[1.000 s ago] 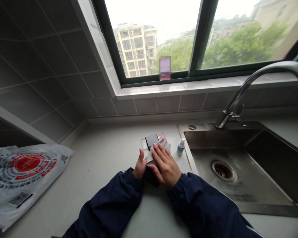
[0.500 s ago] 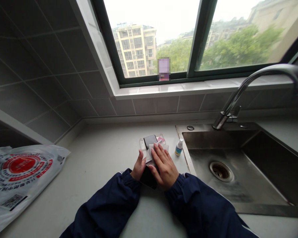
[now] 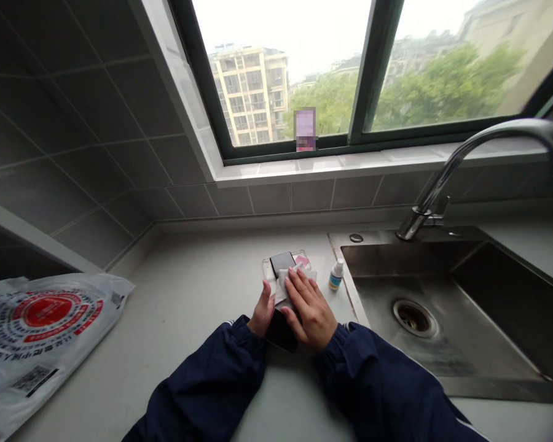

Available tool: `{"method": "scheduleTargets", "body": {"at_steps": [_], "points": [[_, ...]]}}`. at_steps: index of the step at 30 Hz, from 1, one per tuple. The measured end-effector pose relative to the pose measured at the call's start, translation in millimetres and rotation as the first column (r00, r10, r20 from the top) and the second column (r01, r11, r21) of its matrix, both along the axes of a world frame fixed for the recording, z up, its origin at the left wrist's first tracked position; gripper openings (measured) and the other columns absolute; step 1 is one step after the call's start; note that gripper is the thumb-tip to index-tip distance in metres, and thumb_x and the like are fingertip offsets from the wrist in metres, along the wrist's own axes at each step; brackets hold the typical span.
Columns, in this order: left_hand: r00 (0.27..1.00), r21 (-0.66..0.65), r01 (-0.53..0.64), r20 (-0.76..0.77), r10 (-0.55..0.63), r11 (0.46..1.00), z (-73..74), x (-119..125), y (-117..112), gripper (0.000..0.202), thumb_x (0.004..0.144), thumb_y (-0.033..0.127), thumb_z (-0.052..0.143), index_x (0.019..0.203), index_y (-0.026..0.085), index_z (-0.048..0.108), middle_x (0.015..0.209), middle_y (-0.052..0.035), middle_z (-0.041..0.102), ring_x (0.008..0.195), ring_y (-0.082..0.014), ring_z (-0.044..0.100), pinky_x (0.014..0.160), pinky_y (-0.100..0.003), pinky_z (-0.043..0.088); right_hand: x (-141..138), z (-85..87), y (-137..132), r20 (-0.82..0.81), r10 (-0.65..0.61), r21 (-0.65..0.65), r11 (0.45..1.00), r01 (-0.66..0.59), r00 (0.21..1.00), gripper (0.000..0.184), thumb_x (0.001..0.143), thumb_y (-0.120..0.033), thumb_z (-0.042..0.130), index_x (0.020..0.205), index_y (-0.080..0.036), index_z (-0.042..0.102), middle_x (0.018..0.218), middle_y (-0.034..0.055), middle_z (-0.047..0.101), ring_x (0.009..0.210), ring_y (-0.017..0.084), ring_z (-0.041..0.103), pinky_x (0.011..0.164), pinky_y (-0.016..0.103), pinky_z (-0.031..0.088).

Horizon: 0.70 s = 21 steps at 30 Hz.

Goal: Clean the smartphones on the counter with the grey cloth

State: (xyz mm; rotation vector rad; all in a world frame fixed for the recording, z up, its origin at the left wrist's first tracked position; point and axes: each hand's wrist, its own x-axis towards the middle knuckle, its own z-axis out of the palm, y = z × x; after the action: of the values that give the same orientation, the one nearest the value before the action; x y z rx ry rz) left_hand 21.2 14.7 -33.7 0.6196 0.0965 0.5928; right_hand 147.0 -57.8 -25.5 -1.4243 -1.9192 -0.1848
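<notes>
A black smartphone [image 3: 282, 263] lies lengthwise under my hands on the pale countertop [image 3: 188, 276], its bottom end showing below them. My left hand [image 3: 262, 310] grips the phone's edge. My right hand [image 3: 309, 311] presses a white cloth [image 3: 286, 288] onto the phone's face, hiding its middle. Behind the phone lies a clear plastic case [image 3: 268, 270] with something pink [image 3: 303, 261] beside it. A small dropper bottle [image 3: 336, 275] with a white cap and blue label stands just right of my right hand.
A stainless steel sink [image 3: 419, 319] with a drain lies to the right, under a curved chrome faucet [image 3: 435, 190]. A printed white plastic bag [image 3: 41, 325] lies at the left of the counter. Tiled wall and a window stand behind.
The view has shifted slightly. My hands keep about the same hold, with the white cloth still on the phone.
</notes>
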Motion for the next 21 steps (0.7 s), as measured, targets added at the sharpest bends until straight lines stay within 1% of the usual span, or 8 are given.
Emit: {"method": "scheduleTargets", "body": {"at_steps": [2, 5, 8, 10, 11, 14, 17, 21], "points": [[1.0, 0.001, -0.004, -0.003, 0.004, 1.0, 2.4, -0.5, -2.3, 0.079, 0.089, 0.068, 0.035, 0.149, 0.017, 0.034, 0.152, -0.0109, 0.039, 0.147, -0.0271, 0.02, 0.12, -0.039, 0.014, 4.1, 0.2, 1.4, 0.001, -0.001, 0.004, 1.0, 0.001, 1.0, 0.056, 0.097, -0.03, 0.043, 0.149, -0.01, 0.033, 0.155, 0.0158, 0.03, 0.146, 0.029, 0.022, 0.113, 0.051, 0.033], [0.998, -0.012, 0.039, -0.041, -0.04, 0.999, 4.4, -2.4, -4.8, 0.077, 0.09, 0.067, 0.033, 0.149, 0.018, 0.034, 0.151, -0.0105, 0.04, 0.146, -0.0282, 0.021, 0.12, -0.04, 0.014, 10.0, -0.9, 4.2, -0.027, -0.038, 0.027, 0.999, 0.039, 0.999, 0.057, 0.098, -0.03, 0.042, 0.15, -0.011, 0.03, 0.154, 0.0168, 0.03, 0.146, 0.03, 0.022, 0.112, 0.053, 0.034], [0.997, -0.031, 0.054, -0.049, -0.055, 0.998, 3.4, -3.3, -4.7, 0.078, 0.091, 0.067, 0.03, 0.15, 0.016, 0.032, 0.151, -0.0117, 0.04, 0.146, -0.0292, 0.021, 0.12, -0.041, 0.011, 9.4, -1.9, 4.1, -0.041, -0.065, 0.016, 0.998, 0.066, 0.997, 0.058, 0.098, -0.031, 0.042, 0.15, -0.008, 0.029, 0.156, 0.0174, 0.026, 0.147, 0.032, 0.017, 0.112, 0.055, 0.034], [1.0, -0.058, 0.007, -0.03, -0.009, 0.998, 2.4, -3.3, -3.5, 0.079, 0.091, 0.066, 0.027, 0.15, 0.015, 0.031, 0.151, -0.0127, 0.04, 0.146, -0.0286, 0.022, 0.12, -0.042, 0.009, 4.8, -1.3, 1.7, -0.001, -0.031, -0.001, 1.0, 0.031, 1.0, 0.059, 0.097, -0.032, 0.044, 0.149, -0.006, 0.031, 0.155, 0.0172, 0.027, 0.147, 0.032, 0.015, 0.113, 0.055, 0.032], [0.999, -0.08, -0.023, -0.028, 0.021, 0.997, 2.2, -3.2, -2.8, 0.078, 0.092, 0.066, 0.026, 0.15, 0.014, 0.03, 0.15, -0.0135, 0.042, 0.145, -0.0281, 0.023, 0.121, -0.042, 0.009, 2.1, -0.5, 0.1, 0.034, 0.01, -0.019, 1.0, -0.009, 0.999, 0.059, 0.097, -0.033, 0.044, 0.148, -0.006, 0.033, 0.155, 0.017, 0.028, 0.147, 0.032, 0.016, 0.113, 0.054, 0.032], [0.994, -0.154, -0.092, -0.067, 0.083, 0.984, 2.6, -3.7, -1.1, 0.079, 0.093, 0.064, 0.025, 0.148, 0.009, 0.033, 0.143, -0.0179, 0.05, 0.142, -0.0285, 0.032, 0.12, -0.042, 0.012, -4.3, 2.1, -4.0, 0.105, 0.116, -0.072, 0.991, -0.108, 0.988, 0.058, 0.097, -0.036, 0.044, 0.145, -0.004, 0.038, 0.154, 0.0169, 0.03, 0.146, 0.032, 0.019, 0.114, 0.052, 0.032], [0.989, -0.2, -0.122, -0.107, 0.102, 0.972, 2.7, -4.2, -0.5, 0.079, 0.093, 0.064, 0.028, 0.147, 0.007, 0.035, 0.137, -0.0197, 0.055, 0.137, -0.0295, 0.04, 0.119, -0.043, 0.017, -5.2, 3.7, -4.9, 0.107, 0.14, -0.092, 0.987, -0.13, 0.984, 0.057, 0.098, -0.036, 0.041, 0.144, -0.003, 0.04, 0.154, 0.0167, 0.03, 0.146, 0.031, 0.02, 0.114, 0.052, 0.033], [0.982, -0.207, -0.162, -0.13, 0.137, 0.965, 2.7, -3.7, -0.8, 0.076, 0.094, 0.061, 0.032, 0.146, 0.007, 0.035, 0.134, -0.02, 0.057, 0.135, -0.0295, 0.043, 0.118, -0.043, 0.021, -3.2, 3.5, -3.6, 0.09, 0.141, -0.098, 0.986, -0.132, 0.986, 0.056, 0.098, -0.036, 0.041, 0.144, -0.004, 0.04, 0.154, 0.0164, 0.031, 0.146, 0.031, 0.021, 0.113, 0.052, 0.033]]}}
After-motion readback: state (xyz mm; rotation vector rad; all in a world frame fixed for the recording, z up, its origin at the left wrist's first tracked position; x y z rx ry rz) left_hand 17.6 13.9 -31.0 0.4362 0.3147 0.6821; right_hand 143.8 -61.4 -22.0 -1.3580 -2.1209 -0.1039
